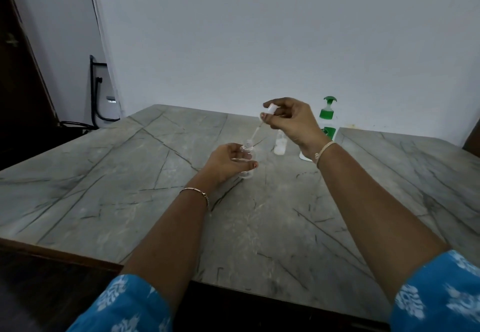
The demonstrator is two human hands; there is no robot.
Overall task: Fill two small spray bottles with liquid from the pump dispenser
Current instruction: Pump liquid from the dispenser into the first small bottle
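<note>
A small clear spray bottle (247, 153) stands upright on the grey marble table (155, 188), its threaded neck uncovered, with my left hand (228, 162) wrapped around its body. Above it my right hand (291, 121) pinches the white spray cap (271, 109). The cap's thin dip tube (255, 131) slants down toward the bottle's mouth, and I cannot tell whether its tip is inside. A second small clear bottle (280, 146) stands behind, partly hidden by my right hand. The pump dispenser (327, 118), white with a green pump head and green label, stands at the back right.
The table runs up to a pale wall at the back. A seam splits the tabletop to the right of the dispenser. A dark door and a folded black-framed object (104, 90) stand at the left beyond the table. The table's near edge is a dark wooden rim.
</note>
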